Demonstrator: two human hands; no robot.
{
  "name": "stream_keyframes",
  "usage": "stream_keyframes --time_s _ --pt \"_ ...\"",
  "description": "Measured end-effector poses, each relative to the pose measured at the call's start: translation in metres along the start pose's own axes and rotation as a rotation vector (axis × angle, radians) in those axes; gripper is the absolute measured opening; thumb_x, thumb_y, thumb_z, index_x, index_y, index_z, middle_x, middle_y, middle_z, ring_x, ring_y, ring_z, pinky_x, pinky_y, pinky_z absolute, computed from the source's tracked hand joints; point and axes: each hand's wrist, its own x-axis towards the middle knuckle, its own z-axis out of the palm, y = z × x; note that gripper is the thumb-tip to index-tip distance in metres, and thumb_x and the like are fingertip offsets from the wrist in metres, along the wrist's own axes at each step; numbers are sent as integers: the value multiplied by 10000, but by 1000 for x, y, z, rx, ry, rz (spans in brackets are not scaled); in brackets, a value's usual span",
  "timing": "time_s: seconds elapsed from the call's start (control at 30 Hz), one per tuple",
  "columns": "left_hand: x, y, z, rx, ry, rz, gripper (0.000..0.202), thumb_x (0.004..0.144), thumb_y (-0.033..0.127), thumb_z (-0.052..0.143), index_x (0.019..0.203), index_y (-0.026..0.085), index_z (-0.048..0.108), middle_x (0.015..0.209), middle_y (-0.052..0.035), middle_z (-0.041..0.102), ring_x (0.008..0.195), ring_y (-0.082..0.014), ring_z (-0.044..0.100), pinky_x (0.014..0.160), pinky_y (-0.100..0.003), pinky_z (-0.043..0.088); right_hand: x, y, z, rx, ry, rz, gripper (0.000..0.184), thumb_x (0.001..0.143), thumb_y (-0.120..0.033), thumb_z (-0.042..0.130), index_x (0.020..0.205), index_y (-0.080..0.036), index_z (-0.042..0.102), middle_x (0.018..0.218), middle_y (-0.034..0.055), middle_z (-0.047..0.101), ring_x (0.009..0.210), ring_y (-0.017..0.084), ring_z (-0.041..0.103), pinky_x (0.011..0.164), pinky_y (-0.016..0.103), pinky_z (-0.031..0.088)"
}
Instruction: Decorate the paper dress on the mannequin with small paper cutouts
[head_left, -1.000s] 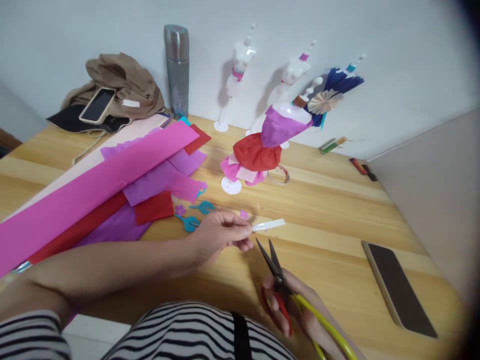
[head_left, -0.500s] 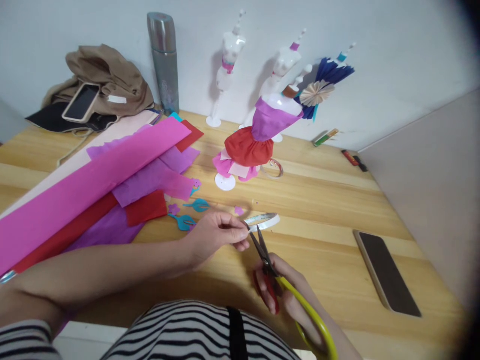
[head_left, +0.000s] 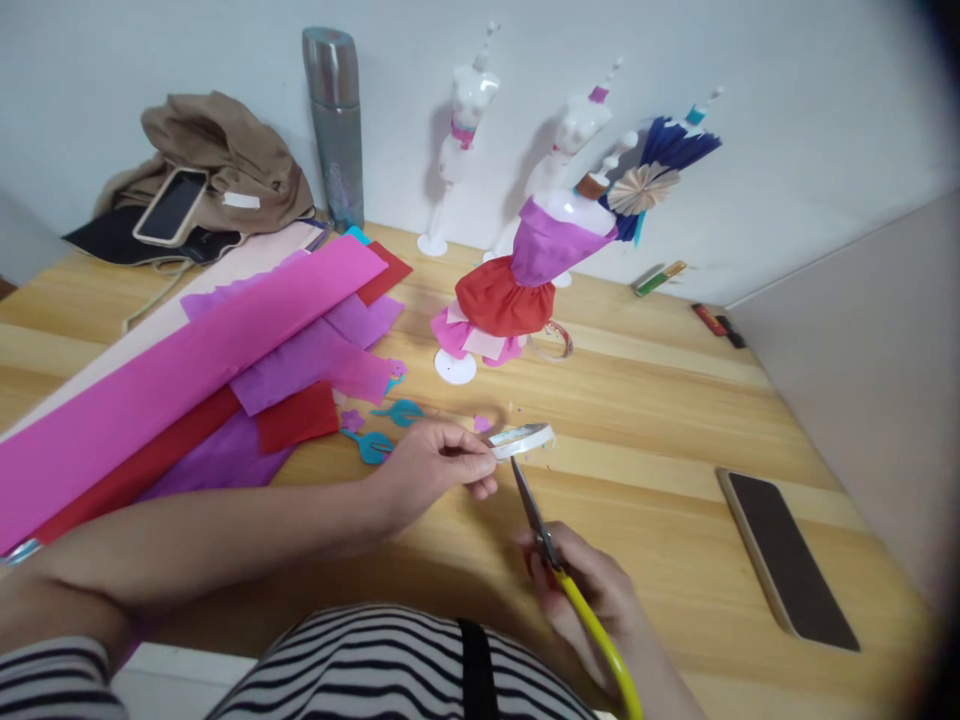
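My left hand pinches a thin roll of white double-sided tape between thumb and fingers, held above the wooden table. In my right hand is a pair of scissors with yellow and red handles. Their blades look closed, with the tips just below the tape roll. Teal paper leaves and small purple paper flowers lie beyond my left hand. Behind the tape stands a white mannequin figure wearing a purple top and a gathered red skirt.
Sheets of pink crepe paper, purple and red are piled at the left. A phone lies at the right. Along the wall stand a grey thermos and other figures. A second tape roll rests by the dressed figure.
The scissors have closed and drawn back slightly from the tape roll, toward my body. My left hand keeps the roll in nearly the same place, tilted a little differently.
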Motion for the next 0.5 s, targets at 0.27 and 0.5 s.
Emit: stream_keyframes --time_s 0.27,0.5 --pt "1 1 -6 291 -125 270 123 756 191 710 650 145 667 834 -69 709 816 -158 667 837 -311 536 2 9 -39 -452 -156 5 462 890 -238 605 1345 -258 679 1177 137 765 887 244 794 736 335 666" --pt "2 -1 -11 542 -262 406 143 826 249 689 736 142 716 1020 -107 731 913 -210 683 827 -329 537 6 -8 -49 -542 25 -216 353 968 -174 563 1266 -304 701 1081 106 790 902 262 794 725 329 677"
